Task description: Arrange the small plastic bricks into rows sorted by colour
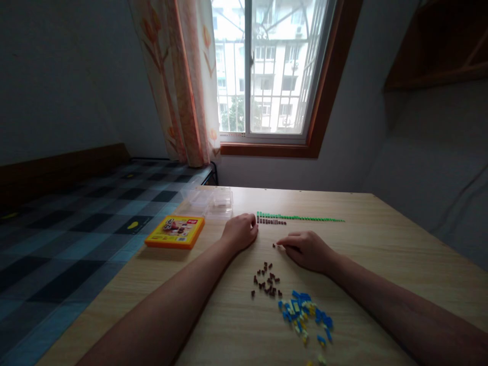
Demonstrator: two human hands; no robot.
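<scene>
Currently, a small brown block (273,246) is seen by the extended index fingertip of the right hand (307,249); a brown row (271,221) is set beside the left hand's curled fingers (253,223); whether anything is gripped cannot be told.

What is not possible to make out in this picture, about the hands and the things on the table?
In the head view:
Left hand: the hand itself hides whatever it may hold.
Brown piece near the right hand: too small to tell whether they touch.
Yellow box: its fine print is too small and blurred.
Clear containers: blur and reflections obscure any contents.
Nearest pale pieces: cut off by the bottom edge.
</scene>
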